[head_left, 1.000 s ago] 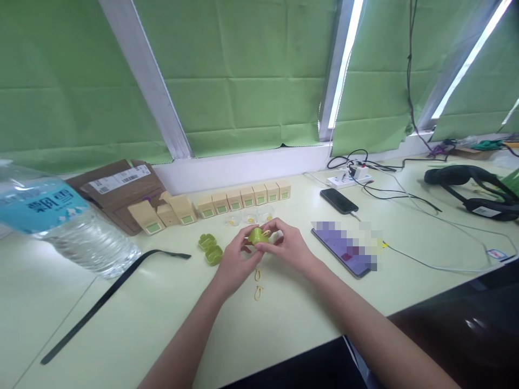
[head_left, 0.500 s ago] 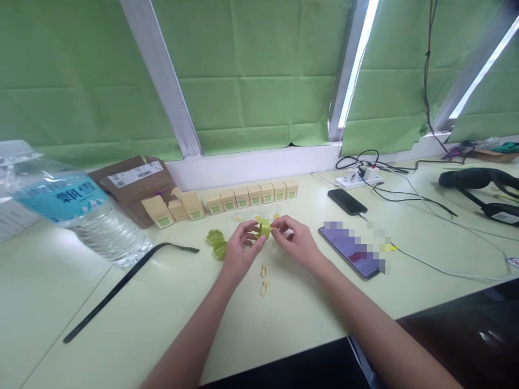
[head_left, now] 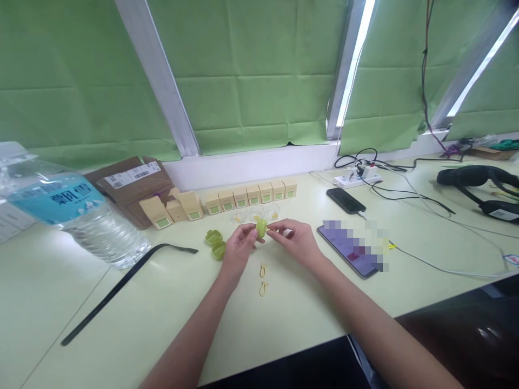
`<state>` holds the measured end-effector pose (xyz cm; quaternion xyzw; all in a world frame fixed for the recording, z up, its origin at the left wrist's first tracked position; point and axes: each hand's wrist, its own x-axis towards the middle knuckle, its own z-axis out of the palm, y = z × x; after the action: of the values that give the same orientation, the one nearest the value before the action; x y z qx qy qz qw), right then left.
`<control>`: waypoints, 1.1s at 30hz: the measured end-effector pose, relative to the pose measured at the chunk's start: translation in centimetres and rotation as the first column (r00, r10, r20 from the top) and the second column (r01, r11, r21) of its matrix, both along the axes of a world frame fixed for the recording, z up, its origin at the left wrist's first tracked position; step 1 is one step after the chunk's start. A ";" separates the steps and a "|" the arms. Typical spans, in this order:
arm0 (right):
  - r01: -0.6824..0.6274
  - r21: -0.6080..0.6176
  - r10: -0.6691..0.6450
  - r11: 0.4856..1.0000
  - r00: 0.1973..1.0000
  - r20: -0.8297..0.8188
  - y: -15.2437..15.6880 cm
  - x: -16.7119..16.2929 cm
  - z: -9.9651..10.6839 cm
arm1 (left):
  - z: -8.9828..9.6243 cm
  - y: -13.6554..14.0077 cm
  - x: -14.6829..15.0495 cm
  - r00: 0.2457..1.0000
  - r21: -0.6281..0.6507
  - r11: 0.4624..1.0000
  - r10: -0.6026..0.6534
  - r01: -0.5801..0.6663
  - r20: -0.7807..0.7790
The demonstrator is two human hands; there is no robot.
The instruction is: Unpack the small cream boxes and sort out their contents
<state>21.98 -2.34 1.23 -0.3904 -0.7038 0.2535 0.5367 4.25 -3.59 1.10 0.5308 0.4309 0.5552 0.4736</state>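
Observation:
Between the fingers and thumb of my left hand [head_left: 238,251] is a small green plastic case [head_left: 261,228], held just above the table. On its right side, my right hand [head_left: 299,241] pinches a thin yellow loop [head_left: 268,230] against the case; the fingertips partly cover it, and I cannot tell whether it is attached. Two similar green case pieces [head_left: 214,236] lie left of my left hand. Below my hands, two yellow loops [head_left: 263,271] rest one in front of the other. Behind the held case stand several clear plastic domes [head_left: 256,212] with yellow bits inside.
Small cardboard boxes [head_left: 240,196] line the back by the wall. At left are a large water bottle [head_left: 81,216], a brown carton [head_left: 135,183] and a black strap [head_left: 121,286]. Two phones [head_left: 346,200], a power strip [head_left: 359,179] with cables and a black headset [head_left: 486,183] occupy the right.
The green case has turned in my left hand, so its rounded outer side now faces me. My right hand stays beside it, still pinching the yellow loop.

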 end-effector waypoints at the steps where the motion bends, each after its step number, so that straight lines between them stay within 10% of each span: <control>1: -0.002 0.002 0.002 1.000 1.000 -0.004 0.0 0.0 0.0 | 0.0 0.0 0.0 1.000 -0.013 1.000 -0.008 0.008 0.012; 33: -0.095 -0.180 0.069 0.979 0.987 -0.149 0.3 0.0 -0.1 | -0.5 -0.2 -1.3 0.989 -0.087 0.986 -0.147 0.144 -0.030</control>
<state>21.97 -2.08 1.09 -0.3905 -0.6526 0.3672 0.5355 2.94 -3.78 0.64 0.5505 0.4225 0.4906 0.5270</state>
